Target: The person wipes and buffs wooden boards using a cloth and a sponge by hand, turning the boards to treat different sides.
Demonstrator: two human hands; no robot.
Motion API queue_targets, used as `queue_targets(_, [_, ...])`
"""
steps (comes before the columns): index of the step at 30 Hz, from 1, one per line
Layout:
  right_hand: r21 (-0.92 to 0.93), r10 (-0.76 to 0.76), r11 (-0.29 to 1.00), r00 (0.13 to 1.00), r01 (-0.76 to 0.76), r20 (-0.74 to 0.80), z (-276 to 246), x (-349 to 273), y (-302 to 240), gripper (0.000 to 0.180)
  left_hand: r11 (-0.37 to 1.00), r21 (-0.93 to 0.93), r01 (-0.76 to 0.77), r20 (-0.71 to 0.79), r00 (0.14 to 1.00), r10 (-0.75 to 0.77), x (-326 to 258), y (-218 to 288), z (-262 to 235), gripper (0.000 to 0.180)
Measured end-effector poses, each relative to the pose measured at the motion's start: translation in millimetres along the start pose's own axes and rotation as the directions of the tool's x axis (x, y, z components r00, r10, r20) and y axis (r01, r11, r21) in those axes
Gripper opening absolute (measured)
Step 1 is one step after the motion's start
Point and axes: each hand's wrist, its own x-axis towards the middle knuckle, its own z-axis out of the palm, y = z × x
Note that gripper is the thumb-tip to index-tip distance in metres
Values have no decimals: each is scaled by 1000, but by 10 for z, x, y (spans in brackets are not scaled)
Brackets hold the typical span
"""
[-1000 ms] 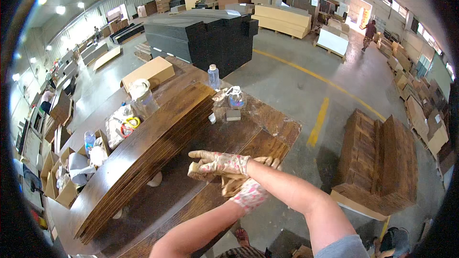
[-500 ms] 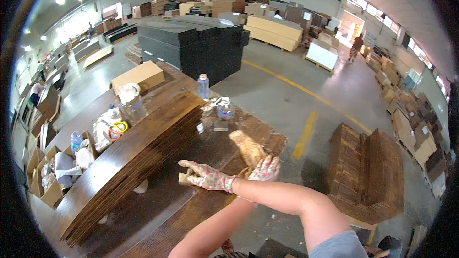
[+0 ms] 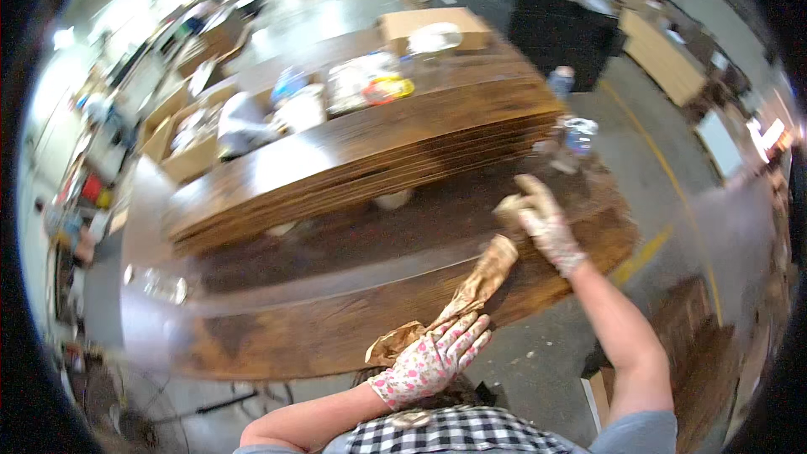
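Note:
My left hand [image 3: 429,361], in a pink-dotted white glove, is at the near edge of a dark brown wood-grain board [image 3: 294,336]. Its fingers stretch out over a crumpled, brown-stained rag [image 3: 477,282], which sticks out on both sides of the hand; the grip beneath is partly hidden. Further right, my right hand [image 3: 546,227], in a matching stained glove, is over the board's right part. Between its thumb and fingers is a small pale, block-like piece [image 3: 508,210], blurred by motion.
Behind the board lies a stack of curved brown panels [image 3: 361,151]. Beyond it are an open carton [image 3: 181,164] of odds and ends, scissors [image 3: 388,90] and a flat cardboard box [image 3: 437,27]. Bottles [image 3: 580,136] stand near the right corner; a clear bottle [image 3: 164,284] lies left.
My arms have uncrossed. My left hand has moved left along the board with the rag, and my right hand has swung to the right with the pale piece. The view has turned left and down.

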Motion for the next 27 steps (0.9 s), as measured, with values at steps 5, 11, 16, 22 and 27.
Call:
queue_targets(5, [33,125,992,991,-124,-49,-37,-16,-76,55,942,-32,334,-118,935,-336,-1263,-11,-366,52])
queue_targets(11, [-179,49,977,939,-115,-339,-200,30,247,49,713,69,697,-265,702,-661,-2882,-168,-492,55])
queue_targets(16, [114,186,982,826,-148,-532,-180,181,388,48,419,186,889,-584,443,-680,-4100,-433,-682,41])
queue_targets(22, [79,-56,994,976,74,-208,1856,500,-705,39,344,-713,611,-658,-411,-631,-5217,-502,-695,48])
queue_targets(27, [222,-403,910,874,351,271,3627,396,-1726,29,465,-801,376,-585,-327,-743,-4190,-290,-1207,28])
